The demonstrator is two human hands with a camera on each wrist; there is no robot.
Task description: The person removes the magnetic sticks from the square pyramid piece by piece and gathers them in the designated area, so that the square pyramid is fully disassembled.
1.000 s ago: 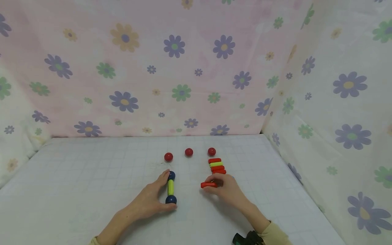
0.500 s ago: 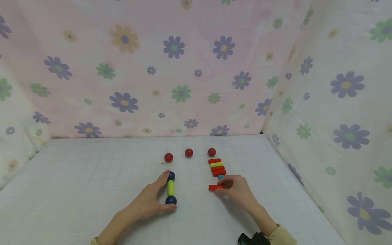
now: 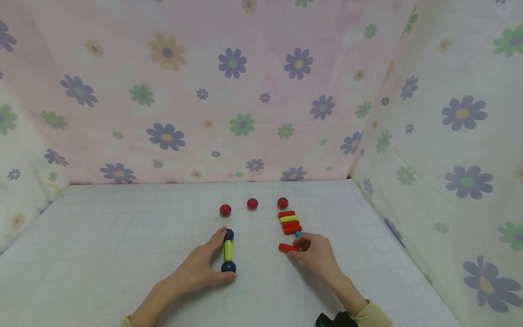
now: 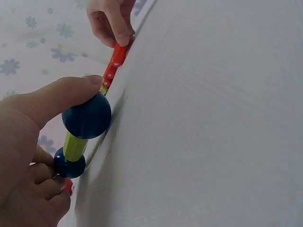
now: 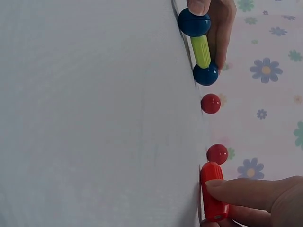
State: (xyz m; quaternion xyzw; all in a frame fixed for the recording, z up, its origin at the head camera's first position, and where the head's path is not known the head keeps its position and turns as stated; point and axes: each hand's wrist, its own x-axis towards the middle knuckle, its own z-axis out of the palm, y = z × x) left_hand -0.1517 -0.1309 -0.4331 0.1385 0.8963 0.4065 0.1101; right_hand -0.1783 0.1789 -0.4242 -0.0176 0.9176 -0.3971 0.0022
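Note:
My left hand (image 3: 196, 269) holds a yellow-green rod (image 3: 228, 250) with a dark blue ball at each end. Its thumb is on the near ball (image 4: 86, 116) and its fingers are by the far ball (image 4: 69, 163). To the right, a red rod (image 3: 288, 247) is pinched between the thumb and fingers of my right hand (image 3: 318, 255); the right wrist view shows the thumb lying across this rod (image 5: 214, 201). Just beyond that hand, part of a light blue piece (image 3: 298, 234) shows, the rest hidden by the fingers.
Several red rods and a yellow-green rod (image 3: 288, 220) lie side by side beyond the right hand. Three red balls (image 3: 252, 204) sit spaced apart farther back on the white table (image 3: 122, 227). Flowered cloth (image 3: 241, 150) rises behind and on both sides.
My right hand has moved right with the red rod, which has turned slightly. The light blue piece has come into view beyond it. My left hand and its rod with balls stay put.

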